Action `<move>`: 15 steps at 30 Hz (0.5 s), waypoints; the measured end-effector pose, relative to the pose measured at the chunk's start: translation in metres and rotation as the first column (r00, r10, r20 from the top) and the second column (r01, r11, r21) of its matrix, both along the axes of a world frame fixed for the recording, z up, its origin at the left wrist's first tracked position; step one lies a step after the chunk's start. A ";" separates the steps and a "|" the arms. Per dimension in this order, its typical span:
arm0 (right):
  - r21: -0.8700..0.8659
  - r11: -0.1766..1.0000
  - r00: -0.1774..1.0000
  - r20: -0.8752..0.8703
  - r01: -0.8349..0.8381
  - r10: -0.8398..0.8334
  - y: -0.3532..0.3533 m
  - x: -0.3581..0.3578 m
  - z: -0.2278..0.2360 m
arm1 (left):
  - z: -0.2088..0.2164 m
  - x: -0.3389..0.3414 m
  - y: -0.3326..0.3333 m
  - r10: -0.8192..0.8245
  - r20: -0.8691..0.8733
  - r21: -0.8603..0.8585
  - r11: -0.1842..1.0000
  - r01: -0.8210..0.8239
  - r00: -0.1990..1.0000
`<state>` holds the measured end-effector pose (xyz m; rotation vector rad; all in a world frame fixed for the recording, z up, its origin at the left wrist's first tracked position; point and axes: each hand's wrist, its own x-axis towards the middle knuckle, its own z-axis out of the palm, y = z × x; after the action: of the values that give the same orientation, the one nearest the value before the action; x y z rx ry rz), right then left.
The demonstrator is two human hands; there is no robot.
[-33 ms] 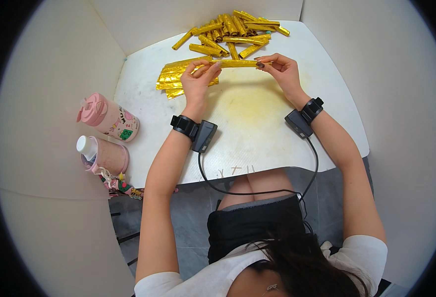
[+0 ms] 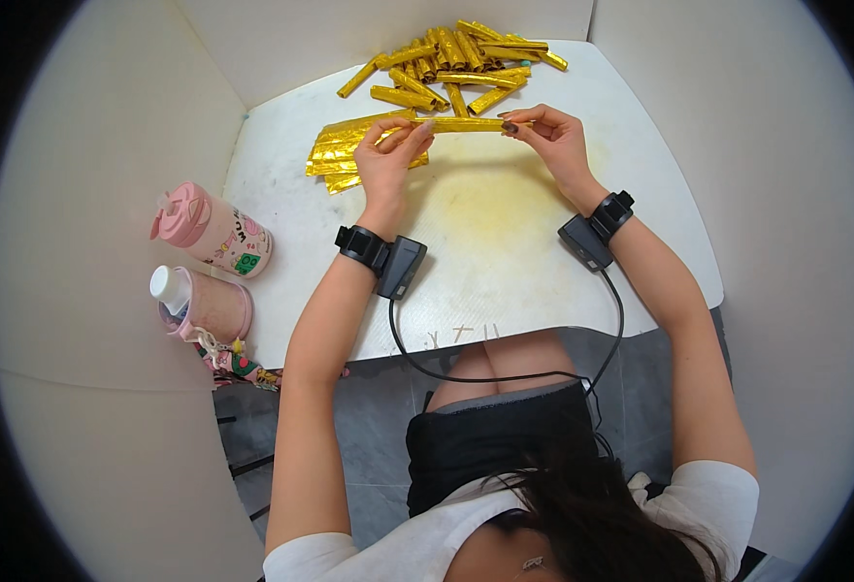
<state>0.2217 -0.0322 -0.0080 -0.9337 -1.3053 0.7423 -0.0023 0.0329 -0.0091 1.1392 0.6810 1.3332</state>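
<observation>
A narrow gold foil strip (image 2: 468, 125), folded or rolled lengthwise, is stretched level above the white table between my two hands. My left hand (image 2: 388, 155) pinches its left end between thumb and fingers. At the other end, my right hand (image 2: 551, 141) holds it in a similar pinch. Flat gold foil sheets (image 2: 344, 150) lie stacked beside and partly under my left hand. Beyond the strip, a loose heap of rolled gold foil tubes (image 2: 451, 53) covers the far part of the table.
A pink lidded tumbler (image 2: 218, 228) and a pink cup (image 2: 218, 308) holding a white-capped bottle (image 2: 170, 283) are on the left. Pale walls enclose the white table (image 2: 505, 262). A black cable (image 2: 476, 378) links the devices strapped to my wrists.
</observation>
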 end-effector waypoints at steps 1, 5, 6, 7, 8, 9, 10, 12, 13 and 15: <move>0.000 1.000 1.000 0.000 0.000 0.000 0.000 0.000 0.000 | 0.000 0.000 0.000 0.000 0.000 0.000 1.000 0.000 1.000; 0.001 1.000 1.000 0.003 -0.007 0.007 0.000 0.001 -0.001 | 0.001 0.001 -0.002 0.022 -0.044 0.000 1.000 -0.022 0.999; -0.002 1.000 1.000 0.007 -0.009 0.009 0.000 0.001 -0.001 | 0.001 0.001 -0.002 0.026 -0.071 0.004 1.000 -0.025 0.997; -0.003 1.000 1.000 0.007 -0.009 0.009 -0.001 0.001 -0.001 | 0.002 0.001 -0.002 0.026 -0.071 0.003 1.000 -0.026 0.997; -0.008 1.000 1.000 0.013 -0.004 0.004 -0.001 0.001 0.000 | 0.002 0.001 -0.003 0.018 -0.082 -0.002 1.000 -0.019 0.996; -0.012 1.000 1.000 0.020 0.000 0.000 -0.001 0.001 0.000 | 0.002 0.001 -0.002 0.011 -0.092 -0.006 1.000 -0.012 0.996; -0.013 1.000 1.000 0.020 -0.001 0.001 -0.001 0.001 -0.001 | 0.002 0.000 -0.001 0.012 -0.092 -0.007 1.000 -0.012 0.996; 0.000 1.000 1.000 0.016 0.009 -0.009 -0.001 0.001 0.000 | 0.002 -0.001 0.000 -0.034 -0.092 -0.023 0.999 0.032 0.995; 0.000 1.000 1.000 0.017 0.008 -0.008 -0.001 0.001 0.000 | 0.001 -0.002 0.001 -0.033 -0.091 -0.022 0.999 0.031 0.995; -0.003 1.000 1.000 0.022 0.015 -0.015 -0.002 0.001 0.001 | 0.002 -0.003 0.002 -0.064 -0.087 -0.045 0.997 0.060 0.994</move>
<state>0.2223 -0.0338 -0.0068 -0.9555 -1.3150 0.7247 -0.0050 0.0344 -0.0074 1.1808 0.7294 1.2166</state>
